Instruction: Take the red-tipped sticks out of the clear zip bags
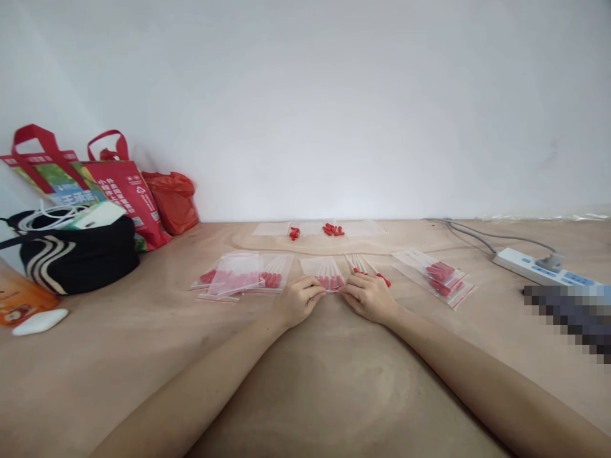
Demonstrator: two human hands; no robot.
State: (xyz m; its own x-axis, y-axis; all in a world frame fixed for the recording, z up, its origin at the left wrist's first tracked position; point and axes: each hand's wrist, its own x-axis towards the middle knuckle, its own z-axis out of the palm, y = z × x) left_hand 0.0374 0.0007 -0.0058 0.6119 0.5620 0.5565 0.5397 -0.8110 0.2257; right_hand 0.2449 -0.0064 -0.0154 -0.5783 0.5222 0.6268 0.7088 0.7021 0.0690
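A small clear zip bag lies flat in the middle of the table, holding several white sticks with red ends. My left hand is closed on the left corner of the bag's near edge. At the right corner of that same edge, my right hand pinches with its fingers closed. Loose red-ended white sticks fan out just beyond my right hand, which partly covers them. To the left are overlapping filled zip bags; more filled zip bags lie to the right.
Small red pieces lie on clear bags along the wall. At far left stand shopping bags, a black pouch and a white oval object. A power strip with a grey cable sits at right, near a blurred dark object.
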